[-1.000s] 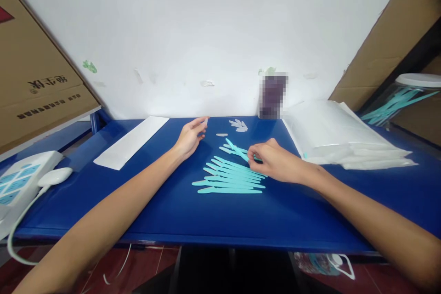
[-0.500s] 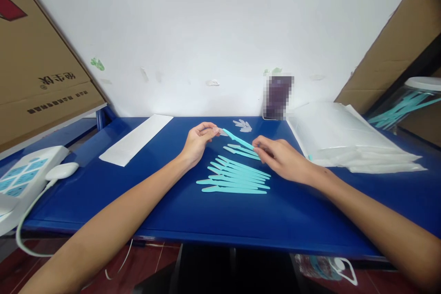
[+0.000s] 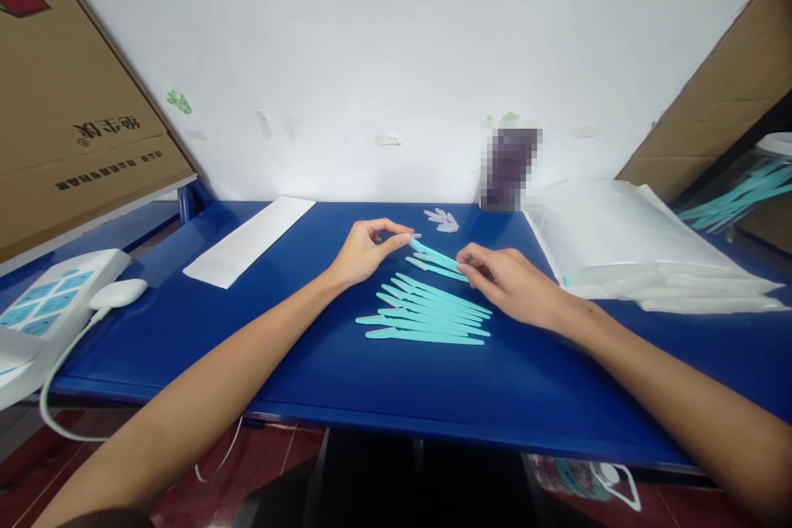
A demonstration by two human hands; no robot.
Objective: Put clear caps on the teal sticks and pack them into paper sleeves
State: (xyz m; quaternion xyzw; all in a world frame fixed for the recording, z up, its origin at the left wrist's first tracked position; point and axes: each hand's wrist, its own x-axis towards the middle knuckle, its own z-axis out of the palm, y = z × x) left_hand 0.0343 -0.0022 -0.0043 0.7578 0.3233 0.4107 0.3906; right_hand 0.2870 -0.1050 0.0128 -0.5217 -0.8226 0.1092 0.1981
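Note:
My right hand (image 3: 504,280) pinches the handle end of a turquoise eyebrow razor (image 3: 439,254), held slanted over the table. At the razor's far end, my left hand (image 3: 371,252) is closed, thumb against fingertips, on a small clear blade cover (image 3: 417,236). The fingers partly hide this cover, so I cannot tell how far it is over the blade. Just below the held razor lie more razors (image 3: 436,266). Nearer me, several turquoise razors (image 3: 426,337) are fanned out, blade ends to the left. Behind the hands is a small pile of clear covers (image 3: 442,220).
A white strip (image 3: 251,243) lies left on the blue table (image 3: 297,371). Further left are a power strip (image 3: 55,305) and a white plug with cable (image 3: 119,294). Plastic packs (image 3: 619,239) are stacked right, near a jar of turquoise sticks (image 3: 742,186). A blurred phone-like object (image 3: 511,169) leans on the wall.
My left hand has moved slightly right, closer to the razor's tip, and less of the clear cover shows. My right hand keeps its hold. The view has shifted a little.

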